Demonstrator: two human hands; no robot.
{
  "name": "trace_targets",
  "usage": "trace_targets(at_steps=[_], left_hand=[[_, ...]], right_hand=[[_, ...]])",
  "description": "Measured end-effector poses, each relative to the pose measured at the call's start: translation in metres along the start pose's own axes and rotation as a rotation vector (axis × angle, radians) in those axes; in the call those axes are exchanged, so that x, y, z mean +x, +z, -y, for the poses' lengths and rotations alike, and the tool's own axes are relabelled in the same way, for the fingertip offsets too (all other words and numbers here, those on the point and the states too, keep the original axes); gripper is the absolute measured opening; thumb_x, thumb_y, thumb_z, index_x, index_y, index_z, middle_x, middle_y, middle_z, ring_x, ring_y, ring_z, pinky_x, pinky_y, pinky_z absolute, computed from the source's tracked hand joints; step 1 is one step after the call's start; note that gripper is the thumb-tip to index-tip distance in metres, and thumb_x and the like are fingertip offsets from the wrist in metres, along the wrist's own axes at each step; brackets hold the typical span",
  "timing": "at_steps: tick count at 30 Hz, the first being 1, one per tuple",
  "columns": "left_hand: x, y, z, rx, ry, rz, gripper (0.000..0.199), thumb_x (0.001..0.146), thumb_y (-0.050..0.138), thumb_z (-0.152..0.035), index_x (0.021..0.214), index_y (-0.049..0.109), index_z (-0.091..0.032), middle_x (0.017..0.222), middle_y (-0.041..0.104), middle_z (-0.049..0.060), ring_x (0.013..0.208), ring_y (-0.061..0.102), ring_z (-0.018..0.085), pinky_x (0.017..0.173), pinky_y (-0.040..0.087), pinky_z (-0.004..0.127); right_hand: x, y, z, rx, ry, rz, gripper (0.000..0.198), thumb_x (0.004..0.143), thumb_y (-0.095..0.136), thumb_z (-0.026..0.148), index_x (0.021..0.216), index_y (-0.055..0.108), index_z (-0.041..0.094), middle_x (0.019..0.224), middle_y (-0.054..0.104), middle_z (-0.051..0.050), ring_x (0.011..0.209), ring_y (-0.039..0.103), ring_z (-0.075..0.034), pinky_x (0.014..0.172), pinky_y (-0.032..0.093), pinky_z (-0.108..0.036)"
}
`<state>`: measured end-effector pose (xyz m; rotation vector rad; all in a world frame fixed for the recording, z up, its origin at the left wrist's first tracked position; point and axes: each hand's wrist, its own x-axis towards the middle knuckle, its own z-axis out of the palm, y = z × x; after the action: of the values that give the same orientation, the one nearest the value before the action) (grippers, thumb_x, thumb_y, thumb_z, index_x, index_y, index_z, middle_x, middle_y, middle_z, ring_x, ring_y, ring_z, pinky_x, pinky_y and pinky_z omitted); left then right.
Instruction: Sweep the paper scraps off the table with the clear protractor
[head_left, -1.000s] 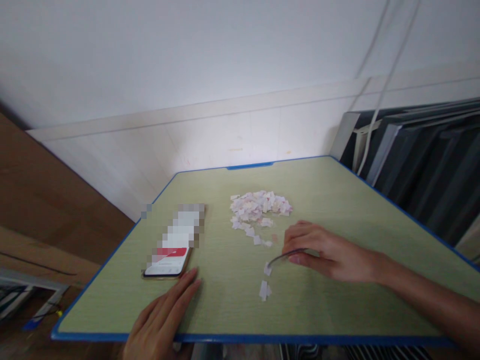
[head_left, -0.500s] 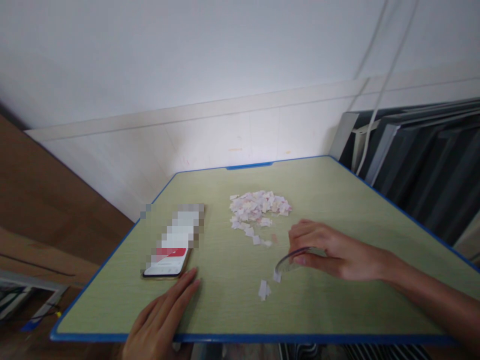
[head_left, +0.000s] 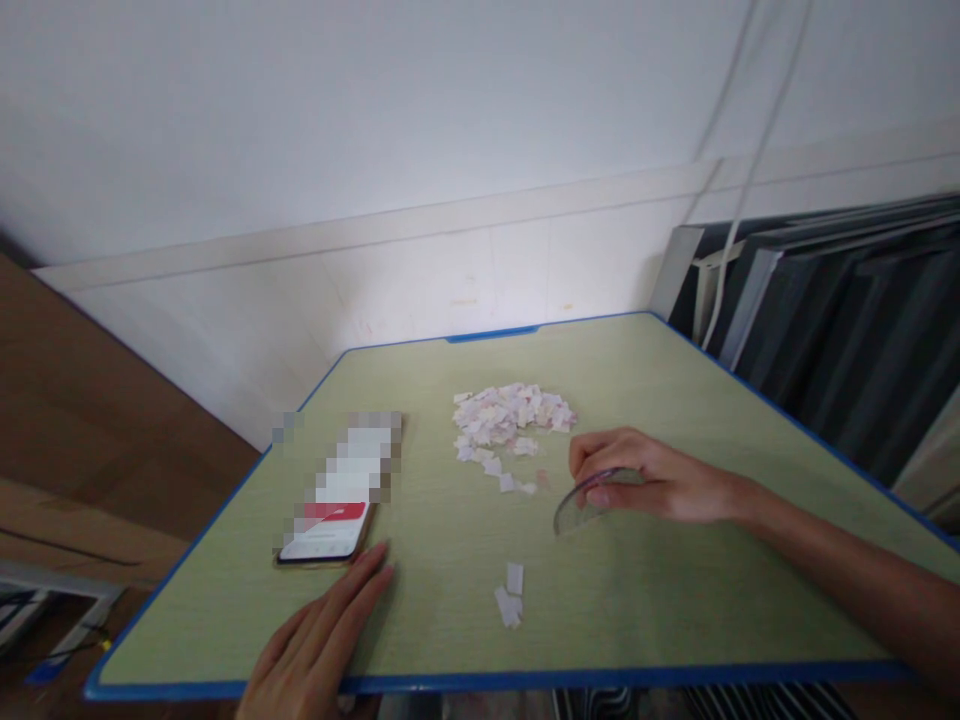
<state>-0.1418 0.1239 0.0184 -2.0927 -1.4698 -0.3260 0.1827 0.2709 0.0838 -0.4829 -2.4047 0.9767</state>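
My right hand pinches a thin, clear, curved piece with a dark rim between thumb and fingers, tilted above the table; its exact kind does not show. Beyond that hand, to its left, lies a loose heap of small torn paper scraps, mostly white with some pinkish ones. Nearer the front edge are a few separate white scraps, apart from the heap. My left hand rests on the table's front left with fingers stretched out, its fingertips close to the near end of a phone.
The green table has a blue rim and stands against a white wall. Dark flat panels lean at the right, with a white cable hanging by them. A brown board is at the left.
A paper scrap that was at the clear piece's lower edge now lies with the loose scraps at the front. My right hand has lifted slightly away; my left hand stays in place.
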Motion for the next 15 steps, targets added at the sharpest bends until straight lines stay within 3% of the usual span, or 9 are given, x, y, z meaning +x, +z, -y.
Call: trace_targets(at_steps=[5,10,15], left_hand=[[-0.002,0.002,0.001,-0.022,-0.008,-0.005,0.056,0.067,0.04,-0.008,0.122,0.049,-0.015,0.12,0.067,0.01,0.098,0.065,0.02,0.087,0.04,0.033],[-0.004,0.005,0.001,-0.047,-0.029,-0.018,0.056,0.068,0.041,-0.012,0.123,0.047,-0.018,0.119,0.067,0.008,0.098,0.066,0.02,0.086,0.041,0.032],[-0.003,0.004,0.001,-0.04,-0.018,-0.003,0.054,0.07,0.041,-0.011,0.123,0.047,-0.017,0.12,0.067,0.01,0.098,0.066,0.02,0.086,0.041,0.033]], right_hand=[[0.0,-0.003,-0.01,-0.068,0.017,-0.164,0.028,0.094,0.047,0.034,0.091,0.067,0.014,0.082,0.06,-0.006,0.077,0.055,-0.013,0.068,0.043,-0.027],[0.0,0.002,-0.012,-0.09,0.018,-0.107,0.032,0.094,0.047,0.036,0.087,0.068,0.013,0.08,0.057,-0.005,0.076,0.054,-0.013,0.067,0.043,-0.026],[0.0,0.0,-0.009,-0.085,0.005,-0.166,0.029,0.094,0.047,0.034,0.093,0.067,0.013,0.085,0.058,-0.007,0.078,0.055,-0.014,0.069,0.044,-0.028]])
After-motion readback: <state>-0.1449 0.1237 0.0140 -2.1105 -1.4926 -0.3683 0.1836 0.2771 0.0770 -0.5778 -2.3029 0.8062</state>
